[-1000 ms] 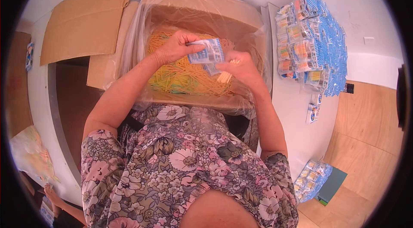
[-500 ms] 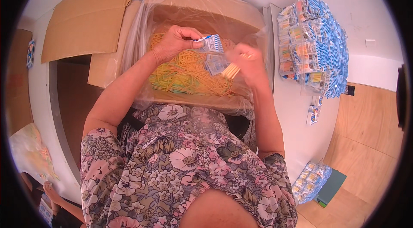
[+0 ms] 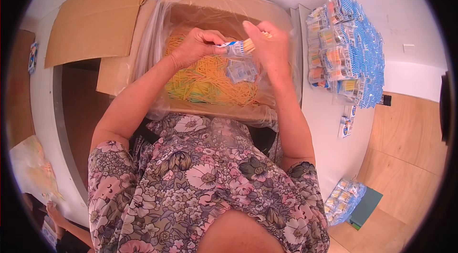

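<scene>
Above an open cardboard box, my left hand [image 3: 198, 48] pinches a small clear plastic packet [image 3: 234, 49] with blue-and-white printing. My right hand [image 3: 273, 45] grips a bundle of thin pale-yellow sticks [image 3: 248, 45], its thumb raised. The near ends of the sticks meet the packet's right end; whether they are inside it I cannot tell. Beneath both hands, loose thin sticks [image 3: 205, 83], mostly orange and yellow with some green, fill the box. More clear packets [image 3: 242, 70] lie on top of those sticks, below my right hand.
The cardboard box [image 3: 234, 6] is lined with a clear plastic bag. Many filled packets [image 3: 348, 52] stand stacked on the white table [image 3: 329, 143] at the right. Another bunch of packets [image 3: 344, 200] is lower right. A person's hand [image 3: 55, 212] shows at the lower left.
My right hand has moved up and left, bringing the bundle of sticks from over the loose packets to the end of the held packet. My left hand stays nearly still.
</scene>
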A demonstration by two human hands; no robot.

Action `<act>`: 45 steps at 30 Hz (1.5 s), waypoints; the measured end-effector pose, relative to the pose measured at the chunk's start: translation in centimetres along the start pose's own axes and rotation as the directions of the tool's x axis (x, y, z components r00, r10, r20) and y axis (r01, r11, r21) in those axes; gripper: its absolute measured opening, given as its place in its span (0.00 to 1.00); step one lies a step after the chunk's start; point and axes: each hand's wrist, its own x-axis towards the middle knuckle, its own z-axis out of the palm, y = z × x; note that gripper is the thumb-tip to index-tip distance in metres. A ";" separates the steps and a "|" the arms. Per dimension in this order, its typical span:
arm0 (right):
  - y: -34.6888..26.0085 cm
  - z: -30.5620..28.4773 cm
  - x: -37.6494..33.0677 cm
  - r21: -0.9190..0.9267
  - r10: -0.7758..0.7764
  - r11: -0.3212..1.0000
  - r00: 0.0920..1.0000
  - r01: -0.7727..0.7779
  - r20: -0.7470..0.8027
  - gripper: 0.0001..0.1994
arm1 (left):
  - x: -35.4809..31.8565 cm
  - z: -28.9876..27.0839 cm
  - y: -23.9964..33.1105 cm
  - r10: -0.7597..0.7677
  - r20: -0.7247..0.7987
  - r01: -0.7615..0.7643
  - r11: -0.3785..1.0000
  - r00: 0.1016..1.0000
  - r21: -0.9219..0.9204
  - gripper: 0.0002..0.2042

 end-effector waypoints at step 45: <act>24.4 -32.3 -21.7 -0.753 -0.489 0.475 0.574 -0.456 -0.657 0.20 | 6.6 7.3 -13.5 -0.088 -0.017 0.034 0.193 0.996 0.981 0.20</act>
